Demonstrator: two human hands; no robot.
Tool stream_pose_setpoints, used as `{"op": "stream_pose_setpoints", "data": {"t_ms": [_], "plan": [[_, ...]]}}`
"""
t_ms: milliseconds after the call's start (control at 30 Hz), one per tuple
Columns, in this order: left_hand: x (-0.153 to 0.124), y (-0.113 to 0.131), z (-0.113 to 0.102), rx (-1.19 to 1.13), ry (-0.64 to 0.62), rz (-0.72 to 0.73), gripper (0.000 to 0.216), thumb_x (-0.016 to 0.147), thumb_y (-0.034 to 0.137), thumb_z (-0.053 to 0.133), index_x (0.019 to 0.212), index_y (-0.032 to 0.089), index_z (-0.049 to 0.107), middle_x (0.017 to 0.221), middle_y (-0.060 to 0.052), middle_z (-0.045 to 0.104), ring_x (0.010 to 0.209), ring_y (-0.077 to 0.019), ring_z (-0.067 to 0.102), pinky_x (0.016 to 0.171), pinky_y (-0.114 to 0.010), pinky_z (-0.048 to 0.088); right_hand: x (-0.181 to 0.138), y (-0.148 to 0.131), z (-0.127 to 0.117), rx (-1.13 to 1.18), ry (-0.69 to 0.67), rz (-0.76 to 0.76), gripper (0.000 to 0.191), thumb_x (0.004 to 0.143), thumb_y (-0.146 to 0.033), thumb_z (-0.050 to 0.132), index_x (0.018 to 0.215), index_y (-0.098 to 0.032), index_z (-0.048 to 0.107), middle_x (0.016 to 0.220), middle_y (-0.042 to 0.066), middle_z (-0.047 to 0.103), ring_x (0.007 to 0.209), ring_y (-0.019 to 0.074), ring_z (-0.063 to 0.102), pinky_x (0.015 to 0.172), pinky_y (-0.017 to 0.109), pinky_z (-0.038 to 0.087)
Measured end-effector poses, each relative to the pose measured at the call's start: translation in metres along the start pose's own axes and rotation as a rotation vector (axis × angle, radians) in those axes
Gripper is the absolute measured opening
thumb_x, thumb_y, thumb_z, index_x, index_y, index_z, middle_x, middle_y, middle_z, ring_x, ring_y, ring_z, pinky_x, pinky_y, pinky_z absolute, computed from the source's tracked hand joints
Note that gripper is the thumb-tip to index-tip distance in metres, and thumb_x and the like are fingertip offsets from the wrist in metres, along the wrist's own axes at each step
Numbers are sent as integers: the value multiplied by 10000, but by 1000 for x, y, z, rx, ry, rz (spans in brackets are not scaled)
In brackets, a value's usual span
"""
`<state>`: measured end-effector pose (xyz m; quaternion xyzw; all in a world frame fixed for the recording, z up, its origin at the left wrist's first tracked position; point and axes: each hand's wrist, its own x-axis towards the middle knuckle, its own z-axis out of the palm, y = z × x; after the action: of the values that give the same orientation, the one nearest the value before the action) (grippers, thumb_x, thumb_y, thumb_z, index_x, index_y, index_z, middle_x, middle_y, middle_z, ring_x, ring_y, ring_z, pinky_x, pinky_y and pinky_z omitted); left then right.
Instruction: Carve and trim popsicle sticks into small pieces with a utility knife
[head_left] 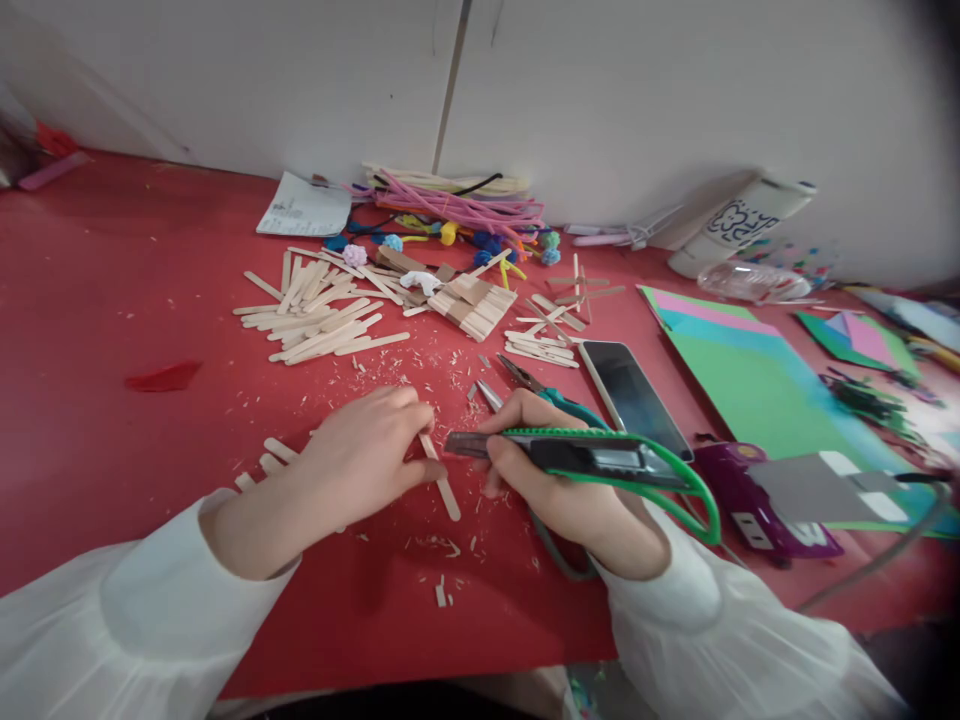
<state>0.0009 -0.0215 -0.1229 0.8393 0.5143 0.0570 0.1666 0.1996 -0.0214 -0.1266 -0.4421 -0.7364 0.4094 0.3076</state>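
My left hand (367,450) is closed on a wooden craft stick (448,495), with the stick's near end sticking out past the thumb over the red table. In my right hand (540,480) is a green utility knife (600,455), held like a pen. Its blade points left toward the stick and is a small distance from it. Wood shavings (446,545) lie scattered around both hands. Several more craft sticks (274,455) are partly hidden behind my left forearm. Just beyond my right hand lies a pair of pliers (525,375) with teal handles.
A pile of craft sticks (322,310) and a bundled stack (476,305) lie farther back. Pink pipe cleaners (457,205) sit by the wall. To the right are a phone (634,395), coloured paper (750,380), a purple object (757,500) and a leaning tumbler (739,225).
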Motion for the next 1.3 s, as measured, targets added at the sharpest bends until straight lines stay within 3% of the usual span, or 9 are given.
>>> {"op": "stream_pose_setpoints", "data": {"t_ms": [200,567,800,900,1067,1300], "plan": [[-3,8,8,-49,-37,74,485,662,482,729,991,180,541,1046,-72,531,947,-252,534,771,-357,441,-1,-8,2,-113,-12,-112,51,787,-156,506,784,-203,526,609,-49,566,515,84,545,529,211,428],[7,-11,6,-224,-123,269,494,695,284,741,1155,220,573,1303,-60,512,1217,-254,404,1004,-397,341,-2,-16,-3,-255,-44,-211,74,767,-141,479,764,-209,509,609,-52,537,484,65,487,485,181,393],[9,-23,2,-302,-213,302,598,746,177,673,1299,270,467,1381,-31,472,1352,-242,247,1047,-402,292,-2,-14,-5,-310,-16,-233,88,763,-137,476,768,-218,510,587,-59,521,467,66,452,474,193,373],[8,-19,-4,-293,-156,249,554,707,229,710,1225,235,514,1342,-62,486,1297,-251,332,1014,-389,328,-2,-12,-6,-304,-33,-223,77,776,-150,477,770,-221,507,572,-62,524,464,69,460,469,195,366],[8,-14,-6,-218,-76,246,241,680,296,732,860,195,607,1097,-50,548,1060,-224,483,906,-354,391,-1,-14,-6,-293,-15,-228,89,766,-132,492,765,-220,505,548,-74,511,439,59,432,448,192,340],[7,-14,-1,-200,-60,275,77,799,269,607,801,195,586,1033,-51,536,1009,-210,480,867,-346,397,-1,-14,-6,-301,-40,-208,73,771,-154,483,763,-220,514,566,-69,501,463,66,430,475,200,351]]}}
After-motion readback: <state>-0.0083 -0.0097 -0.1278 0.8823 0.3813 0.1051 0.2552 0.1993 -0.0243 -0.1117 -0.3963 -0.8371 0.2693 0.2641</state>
